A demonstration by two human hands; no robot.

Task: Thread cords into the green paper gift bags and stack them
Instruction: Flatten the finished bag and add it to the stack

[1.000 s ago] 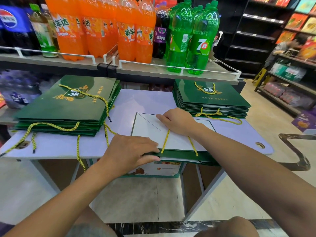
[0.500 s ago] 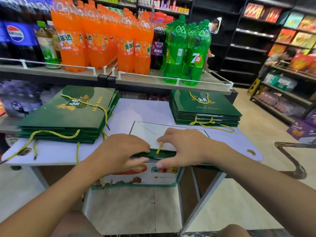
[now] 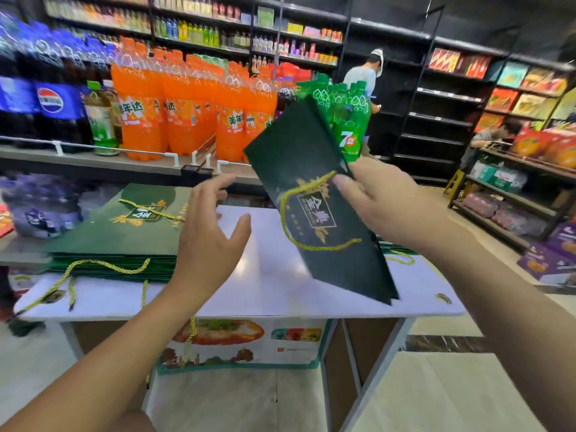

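We hold the green bag [image 3: 299, 151] in the air with our right hand [image 3: 383, 204]. The thumb presses on the printed face and the fingers curl behind, so this hand grips the bag along one long edge only. The bag hangs tilted, its far corner up and away from the hand and its near corner pointing down toward the bench [image 3: 274, 282], apparently clear of it.

The yellow cord [image 3: 281, 210] lies in a slack loop on the face, just left of our thumb. We cannot tell whether its ends are secured through the holes.

Our left hand [image 3: 208, 241] is open with the fingers spread. It holds nothing and hovers beside the bag without touching it. Further out past this hand lies the stack [image 3: 124, 232] of corded bags, and a sliver of a second stack [image 3: 393, 249] shows beneath our right wrist.

The weak point, as we judge it, is the one-sided pinch. The flat paper can pivot or slip between thumb and fingers, and a harder squeeze would crease it. If the cord is not fast, tilting the bag may let the loop slide out. Reaching in hastily with the open hand could catch that loop and drag it. Setting the bag down askew would leave the pile uneven, and the cords trailing over the bench edge beside our left hand could snag and pull bags off.
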